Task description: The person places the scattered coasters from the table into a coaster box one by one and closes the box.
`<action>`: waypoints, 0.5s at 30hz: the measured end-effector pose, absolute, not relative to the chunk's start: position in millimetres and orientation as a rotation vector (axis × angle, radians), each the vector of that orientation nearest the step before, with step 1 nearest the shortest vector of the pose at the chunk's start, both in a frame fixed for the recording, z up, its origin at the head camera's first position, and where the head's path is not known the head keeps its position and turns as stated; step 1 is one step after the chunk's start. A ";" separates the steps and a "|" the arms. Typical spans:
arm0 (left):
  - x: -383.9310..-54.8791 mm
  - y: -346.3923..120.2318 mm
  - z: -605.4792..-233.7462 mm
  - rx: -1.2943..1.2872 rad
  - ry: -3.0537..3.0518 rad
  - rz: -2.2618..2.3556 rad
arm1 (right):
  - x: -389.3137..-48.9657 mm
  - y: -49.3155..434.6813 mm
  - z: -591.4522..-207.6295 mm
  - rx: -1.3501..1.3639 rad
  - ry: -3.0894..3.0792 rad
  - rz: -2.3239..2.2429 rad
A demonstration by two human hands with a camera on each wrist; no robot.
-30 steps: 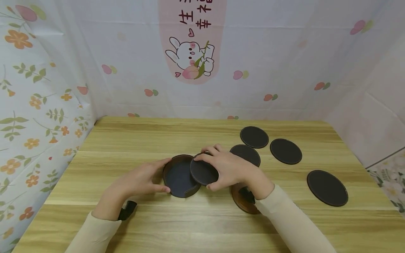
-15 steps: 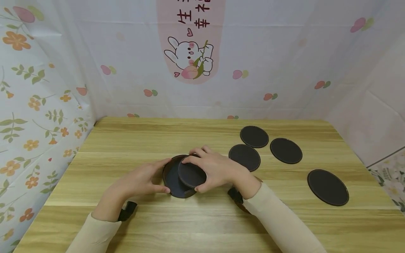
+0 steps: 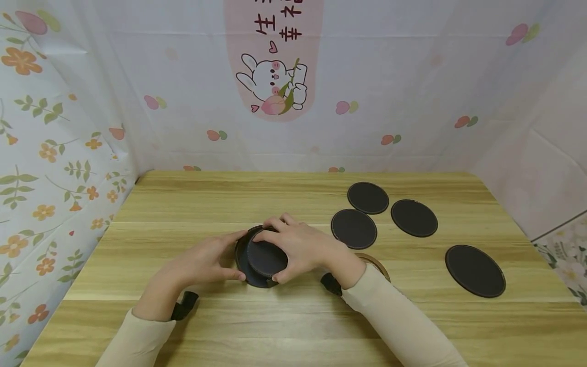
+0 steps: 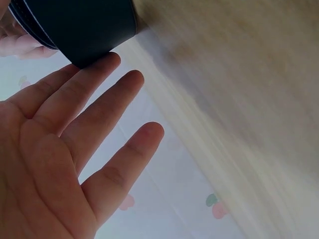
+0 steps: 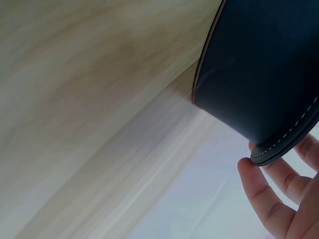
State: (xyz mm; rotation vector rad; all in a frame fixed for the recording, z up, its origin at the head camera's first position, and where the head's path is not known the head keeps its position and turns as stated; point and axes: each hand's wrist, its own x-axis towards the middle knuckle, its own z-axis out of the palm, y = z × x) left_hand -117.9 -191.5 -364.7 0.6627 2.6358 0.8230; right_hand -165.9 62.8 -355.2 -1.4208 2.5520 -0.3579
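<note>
A dark round coaster holder point(image 3: 247, 270) with a low wall stands on the table in the head view. My left hand point(image 3: 202, 262) spans its left side, thumb near the front and fingertips near the back. In the left wrist view, the fingers point(image 4: 107, 104) are nearly straight and spread, and one tip touches the holder's wall. Above the holder, my right hand point(image 3: 300, 250) pinches a black round coaster point(image 3: 266, 259) by its edge. From the right wrist, the coaster's stitched rim point(image 5: 286, 142) shows between the fingers, against the holder's wall point(image 5: 249, 64).
Several black coasters lie flat to the right: one at the back point(image 3: 368, 198), one nearer the hand point(image 3: 354, 229), one farther right point(image 3: 414, 218) and one at far right point(image 3: 475, 270). A brown-rimmed round piece point(image 3: 378, 266) is partly hidden under the right forearm.
My right hand has carried the coaster leftward, from the holder's right edge to over its middle. My left hand has stayed at the holder.
</note>
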 end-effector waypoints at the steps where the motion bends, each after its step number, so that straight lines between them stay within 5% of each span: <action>1: -118.1 -191.5 -364.5 0.662 2.638 0.820 | -165.7 61.4 -355.5 -1.424 2.553 -0.345; 15: -118.3 -192.4 -363.1 0.652 2.652 0.779 | -163.5 43.8 -357.5 -1.446 2.546 -0.254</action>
